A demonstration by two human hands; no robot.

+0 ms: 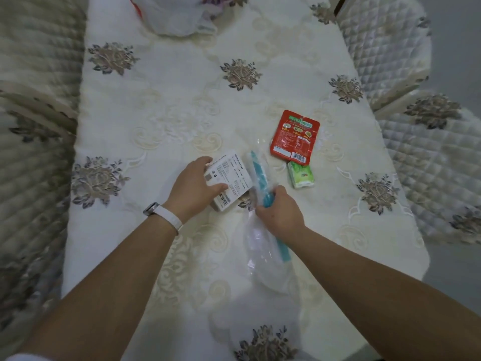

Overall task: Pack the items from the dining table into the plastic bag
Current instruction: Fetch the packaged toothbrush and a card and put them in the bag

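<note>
A clear plastic bag [263, 246] with a teal zip strip lies near the middle of the table. My right hand [279, 211] grips its zip edge, holding the mouth up. My left hand [194, 186] holds a white box [230, 178] with printed labels and a barcode, right at the bag's mouth. To the right on the cloth lie a red sachet [294, 136] and, just below it, a small green packet [300, 175].
The table carries a cream embroidered cloth [156, 105] with grey flower patches. A white bag [174, 14] sits at the far edge. Quilted chair covers flank the left side [31, 74] and the right side [390, 48].
</note>
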